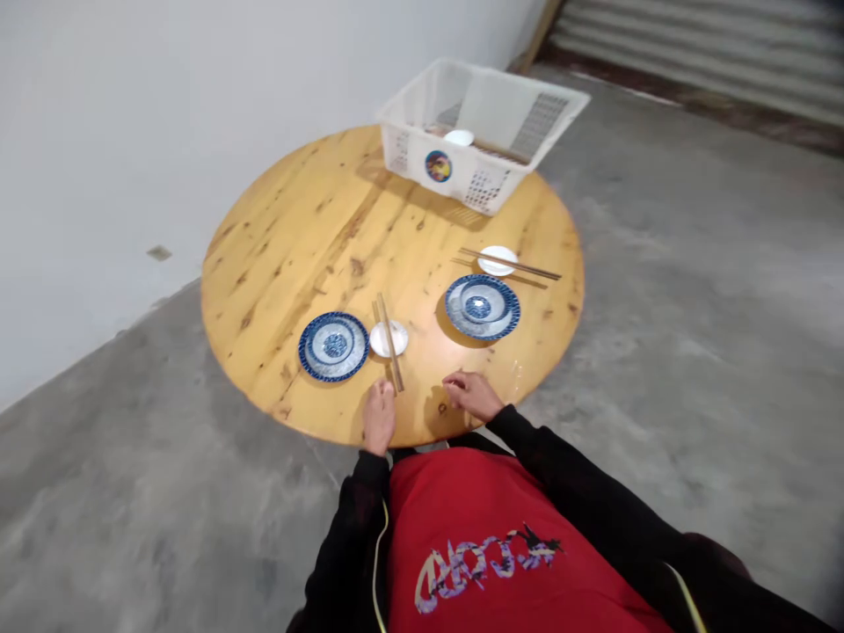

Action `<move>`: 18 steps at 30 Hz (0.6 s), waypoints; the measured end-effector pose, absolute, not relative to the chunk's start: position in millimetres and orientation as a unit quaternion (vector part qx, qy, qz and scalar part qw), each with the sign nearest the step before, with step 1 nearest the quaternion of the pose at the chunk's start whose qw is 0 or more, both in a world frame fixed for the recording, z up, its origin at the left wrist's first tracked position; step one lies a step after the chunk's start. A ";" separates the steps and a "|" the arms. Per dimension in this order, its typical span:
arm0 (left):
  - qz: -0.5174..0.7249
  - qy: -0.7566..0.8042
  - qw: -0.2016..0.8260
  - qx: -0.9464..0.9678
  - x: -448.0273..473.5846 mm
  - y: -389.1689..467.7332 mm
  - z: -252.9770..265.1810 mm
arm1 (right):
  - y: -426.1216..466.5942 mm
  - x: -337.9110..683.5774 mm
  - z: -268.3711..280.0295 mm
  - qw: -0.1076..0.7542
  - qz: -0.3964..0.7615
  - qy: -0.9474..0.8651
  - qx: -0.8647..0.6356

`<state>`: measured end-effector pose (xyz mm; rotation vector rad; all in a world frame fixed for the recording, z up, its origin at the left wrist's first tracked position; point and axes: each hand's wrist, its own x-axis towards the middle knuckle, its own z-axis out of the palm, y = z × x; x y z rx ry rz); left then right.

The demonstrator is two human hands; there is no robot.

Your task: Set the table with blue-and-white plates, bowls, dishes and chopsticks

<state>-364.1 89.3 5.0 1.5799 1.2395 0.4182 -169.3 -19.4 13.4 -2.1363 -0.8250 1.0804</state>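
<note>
While your L hand [380,416] sits at the near edge of the round, light-wood worktop [283,255], its fingers look bunched narrow; can't tell if anything's in it. Your R hand [472,396] is to its right, well apart, fingers curled in; can't tell re. contents, too blurry.

Just beyond the L hand is a pair of slim brown chopsticks [391,342], laid across a small round white dish [378,341], near ends toward you. Prob. light, stiff, apt to roll: pinch both nr. mid-length. Dish is prob. ceramic, so smooth & breakable; take it by the rim.

L of that: a round blue-and-white patterned plate [334,345]. A matching blue-and-white plate [482,307] is beyond your R hand. Both look glazed, prob. heavier, slippery & fragile; best held at opp. sides of the rim.

Just past the R plate: a second small white dish [494,267] w/ another brown chopstick pair [520,266] across it.

Far side: a rectangular white plastic basket [465,167], prob. stiff & light for its size, w/ a white rounded piece [460,137] & brown sticks [501,152] inside.
</note>
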 end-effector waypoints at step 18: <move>0.235 0.425 0.397 0.779 -200.1 -45.4 54.3 | -139.2 -67.3 10.7 0.453 0.444 -0.342 -0.693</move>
